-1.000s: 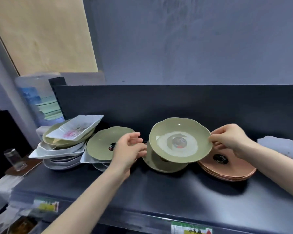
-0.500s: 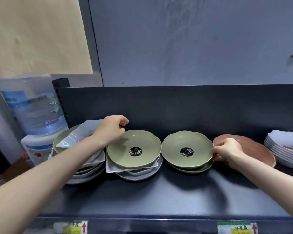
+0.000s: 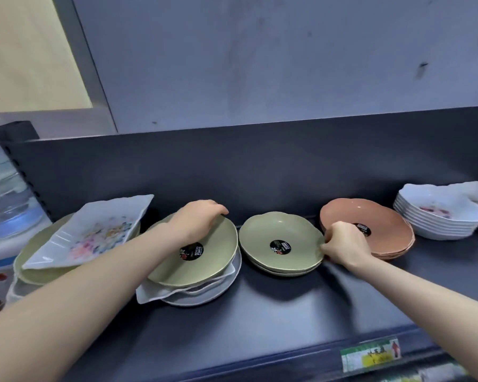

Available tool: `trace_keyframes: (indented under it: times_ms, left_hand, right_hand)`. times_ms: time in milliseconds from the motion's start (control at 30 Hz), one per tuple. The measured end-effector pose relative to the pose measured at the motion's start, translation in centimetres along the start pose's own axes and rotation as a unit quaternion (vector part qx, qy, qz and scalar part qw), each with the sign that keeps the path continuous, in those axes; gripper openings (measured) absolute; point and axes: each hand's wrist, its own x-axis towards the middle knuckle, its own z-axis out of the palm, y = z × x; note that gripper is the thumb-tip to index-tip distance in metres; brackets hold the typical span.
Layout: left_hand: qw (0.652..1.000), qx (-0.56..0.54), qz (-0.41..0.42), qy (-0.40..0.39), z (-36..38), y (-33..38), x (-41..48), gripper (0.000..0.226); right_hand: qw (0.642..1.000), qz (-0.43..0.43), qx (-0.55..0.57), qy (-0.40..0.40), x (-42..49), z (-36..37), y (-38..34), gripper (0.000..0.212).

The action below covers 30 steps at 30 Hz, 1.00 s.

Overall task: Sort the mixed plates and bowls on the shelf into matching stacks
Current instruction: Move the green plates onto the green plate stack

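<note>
On the dark shelf a small stack of green plates sits in the middle, and my right hand pinches the right rim of its top plate. Left of it, another green plate tops a mixed pile of white dishes; my left hand grips its far rim. A pink plate stack stands right of the green stack. At the far left, a white floral square dish lies tilted on a green plate. White floral bowls are stacked at the far right.
The shelf's dark back panel rises right behind the dishes. A water dispenser bottle stands beyond the shelf's left end. A price label is stuck on the front edge.
My right hand has set the green plate down on the middle stack and still holds its rim. My left hand moved onto the far rim of the left green plate.
</note>
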Motion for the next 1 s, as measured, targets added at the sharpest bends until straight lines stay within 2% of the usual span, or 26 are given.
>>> trace_keyframes:
  times_ms: [167, 367, 467, 533, 633, 700, 767, 833, 933, 1000]
  left_hand:
    - [1.0, -0.01, -0.01, -0.006, 1.0, 0.2, 1.2, 0.028]
    - [0.997, -0.024, -0.069, -0.001, 0.0, 0.7, 1.7, 0.004]
    - [0.995, -0.018, -0.086, 0.047, -3.6, 0.6, 1.8, 0.011]
    - [0.991, 0.006, -0.096, 0.093, -6.6, 0.7, 1.8, 0.007]
    - [0.977, 0.005, -0.142, 0.159, -10.1, 1.1, 1.8, 0.013]
    - [0.969, -0.038, -0.178, 0.165, -10.9, 1.4, 1.8, 0.009]
    - [0.96, -0.104, -0.208, 0.157, -10.9, 1.8, 1.3, 0.006]
    - [0.936, -0.208, -0.242, 0.151, -10.4, 2.3, 0.5, 0.005]
    - [0.889, -0.34, -0.278, 0.129, -9.3, 3.8, -0.8, 0.005]
    - [0.857, -0.41, -0.293, 0.105, -8.7, 4.8, -1.6, 0.006]
  right_hand:
    - [0.999, -0.015, -0.038, 0.008, 0.6, 0.0, 0.9, 0.006]
    - [0.996, -0.069, -0.057, 0.009, 0.4, -1.2, 1.0, 0.012]
    - [0.995, -0.098, -0.005, 0.017, 0.1, -3.4, 0.0, 0.013]
    - [0.992, -0.118, 0.047, 0.02, 0.0, -5.0, -1.2, 0.015]
    - [0.969, -0.113, 0.22, -0.014, -0.3, -7.4, -3.7, 0.016]
    - [0.936, -0.093, 0.334, -0.056, -0.5, -8.5, -5.3, 0.02]
    - [0.923, -0.102, 0.363, -0.077, -0.5, -9.2, -6.1, 0.019]
    - [0.937, -0.128, 0.32, -0.058, -0.2, -9.6, -6.3, 0.01]
    - [0.949, -0.129, 0.285, -0.026, 0.6, -9.8, -5.8, 0.023]
    - [0.956, -0.12, 0.267, -0.02, 1.1, -9.9, -5.5, 0.022]
